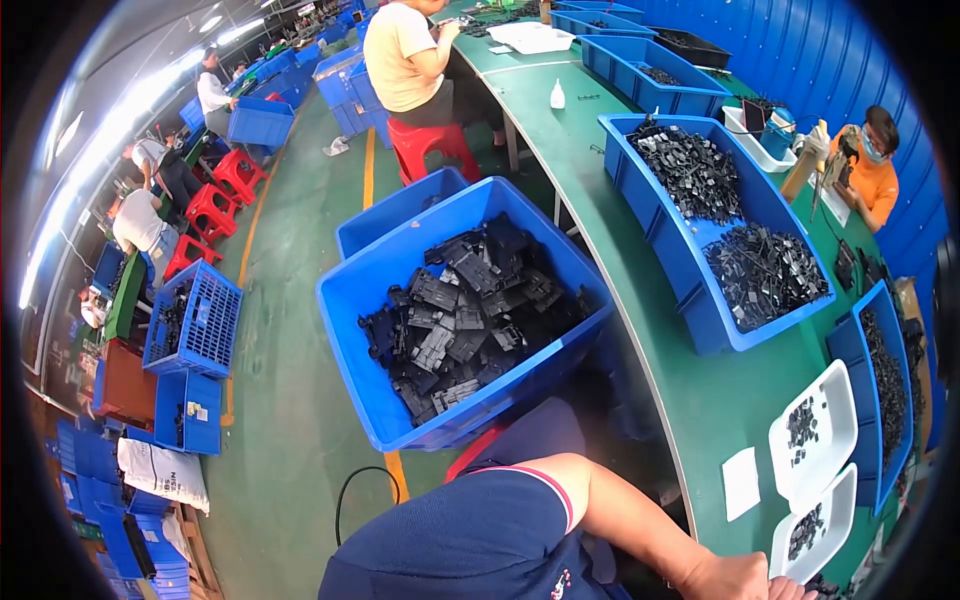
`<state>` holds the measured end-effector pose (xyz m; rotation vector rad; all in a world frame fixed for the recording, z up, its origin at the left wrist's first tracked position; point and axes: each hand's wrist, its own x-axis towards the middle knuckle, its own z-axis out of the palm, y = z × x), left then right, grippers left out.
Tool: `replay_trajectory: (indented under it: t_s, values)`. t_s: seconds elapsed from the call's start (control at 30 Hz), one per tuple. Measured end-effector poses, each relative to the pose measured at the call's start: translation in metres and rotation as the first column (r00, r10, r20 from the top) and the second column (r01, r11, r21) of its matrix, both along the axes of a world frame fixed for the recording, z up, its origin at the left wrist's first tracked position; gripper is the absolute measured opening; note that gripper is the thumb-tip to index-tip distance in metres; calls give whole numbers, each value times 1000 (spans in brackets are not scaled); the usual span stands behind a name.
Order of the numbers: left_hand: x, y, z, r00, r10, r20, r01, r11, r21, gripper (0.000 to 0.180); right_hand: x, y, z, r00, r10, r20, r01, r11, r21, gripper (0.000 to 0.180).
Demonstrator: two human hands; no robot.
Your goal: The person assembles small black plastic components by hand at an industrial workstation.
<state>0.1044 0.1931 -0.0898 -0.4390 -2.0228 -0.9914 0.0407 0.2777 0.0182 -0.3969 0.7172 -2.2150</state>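
Note:
At the lower right, my left hand [735,577] is at the green table's edge, its fingers bent closed and partly cut off by the frame. Close beside it, a few curled fingers of my right hand [790,590] show at the bottom. What the hands hold is hidden. Just beyond them stands a white tray [842,500] with small black parts [806,530] in it. A second white tray [838,400] with similar small parts [803,425] adjoins it. Left of the trays lies a white paper sheet [741,484].
Beside the green table [640,290] is a blue crate [350,330] heaped with black plastic housings [465,300]. Blue bins [690,280] of black parts line the table. A person in orange [872,185] sits across; another person [405,60] is near a red stool [430,145].

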Motion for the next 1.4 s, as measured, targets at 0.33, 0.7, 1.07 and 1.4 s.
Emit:
replay_trajectory:
  t_s: [0.33,0.7,1.07,1.4]
  values:
    - [36,38,17,856,-462,-233,507,839,196,26,0,-4,58,924,356,-136,-376,790,-485,29]
    - [-48,-137,69,883,443,155,-436,896,-80,38,-53,4,-33,808,-524,269,536,844,32,38]
    - [-132,-190,38,622,720,308,-382,622,-683,28,-61,-19,-49,668,-708,229,665,706,243,35]
    - [-134,-188,40,584,783,217,-403,511,-759,36,-65,-25,-62,666,-736,126,701,674,234,34]
